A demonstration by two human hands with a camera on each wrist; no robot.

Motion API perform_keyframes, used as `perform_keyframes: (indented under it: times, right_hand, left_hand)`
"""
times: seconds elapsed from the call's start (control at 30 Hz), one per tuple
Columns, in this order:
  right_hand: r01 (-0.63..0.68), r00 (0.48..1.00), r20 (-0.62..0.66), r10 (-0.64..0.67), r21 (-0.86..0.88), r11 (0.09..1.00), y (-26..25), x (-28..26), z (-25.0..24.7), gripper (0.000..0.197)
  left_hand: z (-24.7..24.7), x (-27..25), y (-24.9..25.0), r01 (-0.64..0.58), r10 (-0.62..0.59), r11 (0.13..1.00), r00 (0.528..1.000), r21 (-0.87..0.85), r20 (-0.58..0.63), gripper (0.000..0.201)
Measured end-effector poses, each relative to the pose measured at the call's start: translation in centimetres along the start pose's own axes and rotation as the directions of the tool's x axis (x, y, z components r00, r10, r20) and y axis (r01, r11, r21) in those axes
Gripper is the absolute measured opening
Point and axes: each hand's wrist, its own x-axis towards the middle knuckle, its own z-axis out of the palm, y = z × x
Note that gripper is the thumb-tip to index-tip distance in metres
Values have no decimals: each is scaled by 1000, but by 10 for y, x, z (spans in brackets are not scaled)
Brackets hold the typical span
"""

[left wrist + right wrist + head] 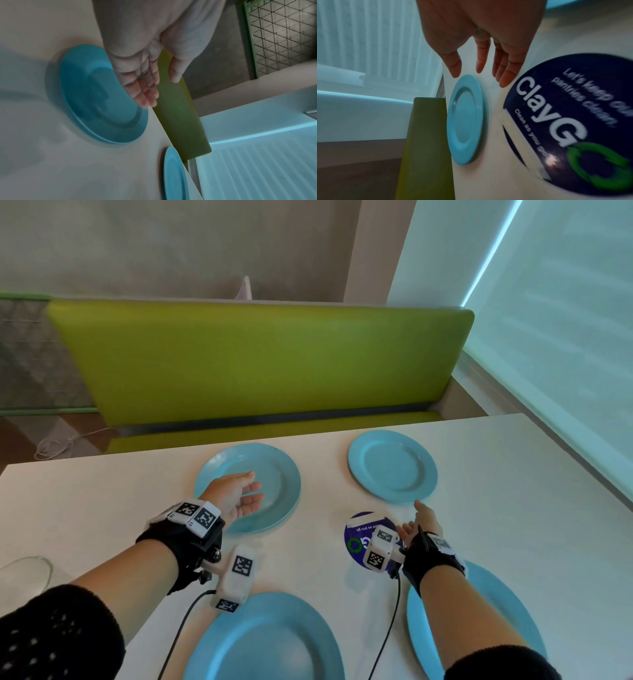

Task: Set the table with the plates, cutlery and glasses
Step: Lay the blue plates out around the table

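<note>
Several light blue plates lie on the white table point(513, 508). The far left plate point(270, 474) sits under my left hand point(239, 494), which hovers over its near rim with fingers straight and empty; the left wrist view shows that hand point(150, 86) above the plate point(96, 97). The far right plate point(392, 465) lies just beyond my right hand point(419, 520), whose fingers are spread and hold nothing point(488, 67). Two more plates rest at the near edge, one in the middle point(270, 642) and one on the right point(493, 607). A glass point(27, 570) stands at the near left edge.
A round dark blue sticker point(359, 539) is on the table between the plates. A green padded bench point(260, 364) runs along the far side. A window blind point(565, 320) borders the right. A white cable point(54, 445) lies on the floor, far left.
</note>
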Motion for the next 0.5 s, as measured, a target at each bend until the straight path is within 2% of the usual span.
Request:
perform_keyframes:
  times: [0.1,0.2,0.27,0.4,0.5]
  right_hand:
    - [20,1000,-12,-20,14,1000,17,-32,-6,43]
    - [10,997,79,-12,21,1000,40,-73,-17,21]
    - [24,995,100,-27,27,999,62,-97,-22,23]
    - [104,994,7,-106,109,989,112,-164,-28,14]
    - [114,992,39,-119,115,987,152,-215,-34,15]
  left_hand:
    - [-8,-18,-6,6,-7,1000,998,29,60,11]
    - [-22,-42,-16,-8,1,998,993,58,118,4]
    - [-37,-60,-24,-23,10,996,986,81,164,4]
    - [-79,-98,-47,-48,14,991,967,128,253,6]
    - [-118,-126,-70,-56,2,983,956,175,293,9]
